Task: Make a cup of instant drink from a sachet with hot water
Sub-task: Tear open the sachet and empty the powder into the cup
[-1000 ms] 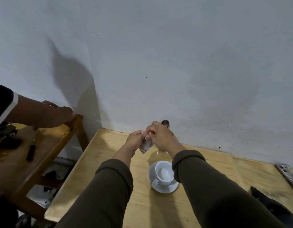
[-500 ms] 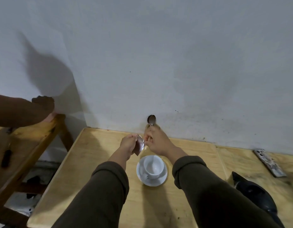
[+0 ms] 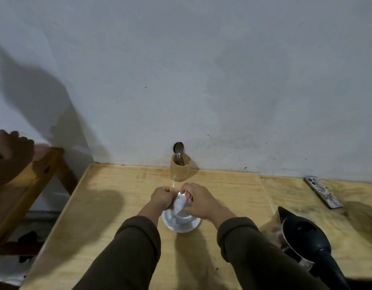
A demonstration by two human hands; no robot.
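Both hands, left hand (image 3: pixel 162 197) and right hand (image 3: pixel 198 200), pinched a white sachet (image 3: pixel 179 203) above the cup (image 3: pixel 184 219) on its saucer (image 3: pixel 182 226), kettle (image 3: pixel 306 239) on desk (image 3: pixel 109 206)

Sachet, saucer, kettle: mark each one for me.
sachet (image 3: pixel 179 203), head view, on its pale middle.
saucer (image 3: pixel 182 228), head view, on its near rim.
kettle (image 3: pixel 306 231), head view, on its black lid.

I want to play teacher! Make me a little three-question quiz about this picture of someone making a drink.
1. True or false: both hands hold the sachet above the cup.
2. Where do the spoons stand? A) in the wooden holder by the wall B) on the saucer C) inside the kettle
3. Fill in: the phone lies on the table to the ___ of the cup.

Key: 1 true: the left hand and right hand pinch it. 2 A. 3 right.
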